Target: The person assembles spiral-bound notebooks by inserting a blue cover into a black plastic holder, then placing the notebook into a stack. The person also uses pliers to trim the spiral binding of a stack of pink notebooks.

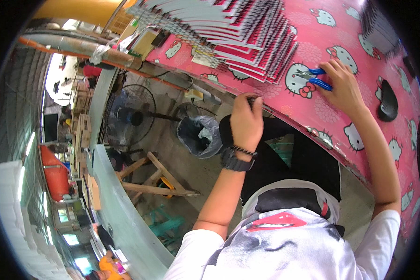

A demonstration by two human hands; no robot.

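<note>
On the pink cartoon-print table cover lie small pliers (318, 80) with blue handles, their jaws toward the notebooks and their handles spread. My right hand (343, 86) closes its fingers and thumb about the handle ends. At the near table edge, my left hand (246, 122) is held with curled fingers, a small dark bit showing between thumb and fingertips; its kind is unclear. Beyond both hands rises a tall, fanned pile of spiral-bound notebooks (266, 58) with white pages, red-and-white covers and dark wire spines.
Right of my right hand rests a black curved object (388, 101). More wire-bound books (380, 30) stand at the far right. Below the table edge are a bin with a plastic liner (198, 135), a standing fan (130, 116) and a wooden trestle (161, 177). A person in orange (108, 268) is at lower left.
</note>
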